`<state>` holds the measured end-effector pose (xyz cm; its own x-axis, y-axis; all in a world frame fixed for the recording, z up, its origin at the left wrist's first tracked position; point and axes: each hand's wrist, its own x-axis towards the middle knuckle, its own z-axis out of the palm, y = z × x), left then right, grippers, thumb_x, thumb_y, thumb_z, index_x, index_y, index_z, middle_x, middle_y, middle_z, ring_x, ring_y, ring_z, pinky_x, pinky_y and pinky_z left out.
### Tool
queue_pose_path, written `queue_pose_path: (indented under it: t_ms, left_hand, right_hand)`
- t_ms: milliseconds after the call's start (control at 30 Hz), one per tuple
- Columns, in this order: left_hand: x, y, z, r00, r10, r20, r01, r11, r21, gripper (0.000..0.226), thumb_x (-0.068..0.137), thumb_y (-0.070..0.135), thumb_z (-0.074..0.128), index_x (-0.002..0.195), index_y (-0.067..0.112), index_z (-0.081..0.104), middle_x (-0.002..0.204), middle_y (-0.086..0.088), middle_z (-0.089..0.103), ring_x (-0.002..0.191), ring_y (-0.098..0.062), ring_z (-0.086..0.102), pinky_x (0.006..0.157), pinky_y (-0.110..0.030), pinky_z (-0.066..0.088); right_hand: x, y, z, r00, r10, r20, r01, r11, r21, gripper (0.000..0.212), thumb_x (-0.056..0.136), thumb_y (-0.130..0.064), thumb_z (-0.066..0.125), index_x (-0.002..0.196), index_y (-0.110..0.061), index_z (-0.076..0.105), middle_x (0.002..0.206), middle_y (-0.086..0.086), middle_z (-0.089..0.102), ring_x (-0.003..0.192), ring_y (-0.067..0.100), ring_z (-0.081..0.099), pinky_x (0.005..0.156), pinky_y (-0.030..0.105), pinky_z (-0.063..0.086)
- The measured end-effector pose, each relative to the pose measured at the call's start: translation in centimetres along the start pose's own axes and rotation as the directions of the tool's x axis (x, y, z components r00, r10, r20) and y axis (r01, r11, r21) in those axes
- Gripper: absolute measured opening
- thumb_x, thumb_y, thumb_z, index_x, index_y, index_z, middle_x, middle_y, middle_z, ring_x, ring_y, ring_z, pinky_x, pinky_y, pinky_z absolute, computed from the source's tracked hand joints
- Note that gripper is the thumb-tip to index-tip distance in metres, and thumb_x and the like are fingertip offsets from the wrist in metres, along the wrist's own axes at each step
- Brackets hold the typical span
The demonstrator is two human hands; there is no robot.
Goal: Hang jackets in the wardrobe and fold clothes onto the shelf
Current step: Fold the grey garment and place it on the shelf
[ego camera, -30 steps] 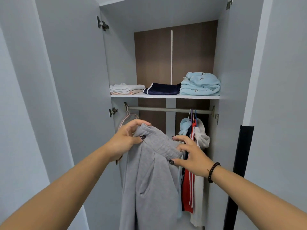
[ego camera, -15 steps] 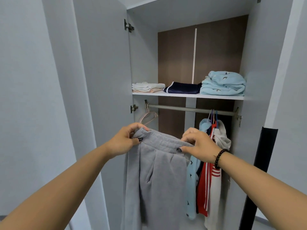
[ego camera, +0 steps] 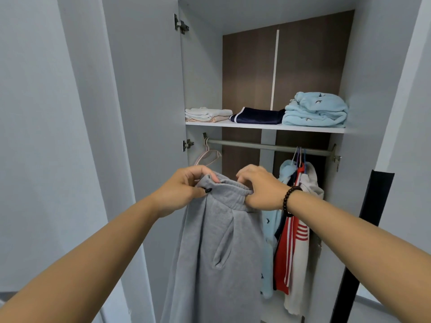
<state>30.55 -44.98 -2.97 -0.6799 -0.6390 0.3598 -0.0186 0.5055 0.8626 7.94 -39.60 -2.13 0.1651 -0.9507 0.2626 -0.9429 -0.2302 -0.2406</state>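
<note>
Grey sweatpants point(ego camera: 217, 252) hang down in front of the open wardrobe, held up by their elastic waistband. My left hand point(ego camera: 184, 190) pinches the waistband's left end and my right hand point(ego camera: 261, 187), with a bead bracelet on the wrist, grips its right end. Behind them runs the hanging rail point(ego camera: 268, 146). An empty pink hanger point(ego camera: 207, 156) hangs at the rail's left end. Several jackets point(ego camera: 293, 220) in light blue, red and white hang at its right end. The white shelf point(ego camera: 268, 127) above carries a white and peach folded pile point(ego camera: 206, 114), a navy folded piece point(ego camera: 256, 115) and a light blue folded piece point(ego camera: 316, 109).
The wardrobe's left door point(ego camera: 140, 113) stands open close to my left arm. A black upright strip point(ego camera: 363, 229) stands along the wardrobe's right edge. The rail between the pink hanger and the jackets is bare.
The camera has moved closer and to the left. My hands have drawn closer together on the waistband, which is now held level and bunched between them.
</note>
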Motion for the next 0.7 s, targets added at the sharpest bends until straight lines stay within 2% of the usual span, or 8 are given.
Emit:
queue_pose_path:
  t_ms: [100,200,333,433,533,567,600,700]
  left_hand:
    - [0.1,0.3,-0.6,0.999,0.032,-0.026,-0.033,0.998,-0.057,0.057,0.085,-0.02,0.048,0.086,0.031,0.072,0.102,0.006,0.069,0.097,-0.012,0.066,0.08,-0.028,0.056]
    - [0.0,0.5,-1.7,0.995,0.052,-0.079,-0.061,0.992,-0.112,0.054,0.087,-0.017,0.051,0.089,0.032,0.073,0.105,0.003,0.071,0.1,-0.02,0.066,0.08,-0.03,0.055]
    - [-0.2,0.2,-3.0,0.974,0.078,-0.211,-0.144,0.938,-0.316,0.041,0.085,-0.005,0.063,0.107,0.028,0.071,0.116,-0.002,0.07,0.105,-0.023,0.066,0.08,-0.031,0.056]
    - [-0.8,-1.8,-3.2,0.927,0.005,-0.374,-0.208,0.839,-0.503,0.044,0.079,0.019,0.074,0.122,0.025,0.065,0.122,-0.003,0.068,0.109,-0.023,0.066,0.084,-0.033,0.057]
    - [-2.6,-6.2,-0.8,0.885,-0.175,-0.432,-0.076,0.86,-0.504,0.023,0.083,0.023,0.071,0.104,0.014,0.066,0.094,0.002,0.076,0.091,-0.024,0.071,0.07,-0.022,0.057]
    - [-3.5,-7.6,0.7,0.887,-0.243,-0.393,0.018,0.868,-0.497,0.018,0.082,0.022,0.074,0.098,0.017,0.068,0.088,0.005,0.077,0.089,-0.024,0.071,0.066,-0.018,0.056]
    - [-4.5,-9.0,2.3,0.905,-0.299,-0.303,0.11,0.852,-0.511,0.025,0.074,0.027,0.081,0.096,0.019,0.072,0.092,0.004,0.077,0.092,-0.025,0.071,0.066,-0.018,0.056]
    - [-6.3,-11.4,6.4,0.932,-0.36,-0.04,0.268,0.759,-0.593,0.07,0.054,0.042,0.093,0.114,0.015,0.07,0.115,-0.01,0.071,0.108,-0.026,0.067,0.08,-0.028,0.057]
  right_hand:
    - [0.2,0.1,0.5,0.989,0.071,0.127,-0.12,0.887,0.445,0.029,0.081,-0.004,0.062,0.107,-0.013,0.056,0.108,0.008,0.064,0.096,0.02,0.061,0.088,0.037,0.052]
    - [0.2,-0.1,0.2,0.992,0.044,0.119,-0.103,0.828,0.552,0.023,0.081,0.005,0.057,0.099,-0.007,0.065,0.089,0.009,0.064,0.079,0.014,0.058,0.071,0.025,0.049]
    - [1.1,-2.4,-1.1,0.998,0.015,-0.068,0.014,0.916,0.401,0.027,0.078,0.005,0.059,0.06,-0.016,0.059,0.078,-0.003,0.053,0.072,0.012,0.052,0.068,0.028,0.044]
    - [2.3,-5.0,-2.4,0.964,-0.036,-0.263,0.106,0.96,0.258,0.01,0.076,-0.002,0.06,0.067,-0.004,0.061,0.086,0.001,0.055,0.081,0.02,0.056,0.068,0.028,0.047]
    - [4.1,-7.4,-3.5,0.932,-0.074,-0.354,0.113,0.99,0.09,0.007,0.07,-0.011,0.059,0.07,-0.004,0.059,0.088,0.001,0.054,0.081,0.02,0.055,0.068,0.035,0.051]
    - [4.7,-8.0,-3.7,0.933,-0.066,-0.353,0.085,0.996,0.037,0.01,0.068,-0.014,0.059,0.073,-0.005,0.059,0.089,0.002,0.055,0.081,0.02,0.055,0.069,0.038,0.052]
    - [5.3,-8.6,-3.8,0.938,-0.042,-0.343,0.043,0.999,-0.005,0.013,0.066,-0.015,0.059,0.076,-0.006,0.057,0.09,0.004,0.056,0.081,0.021,0.056,0.069,0.041,0.054]
    - [6.5,-9.0,-4.0,0.95,0.008,-0.313,-0.047,0.992,-0.118,0.013,0.065,-0.014,0.058,0.074,-0.004,0.059,0.092,0.004,0.053,0.077,0.023,0.056,0.062,0.041,0.053]
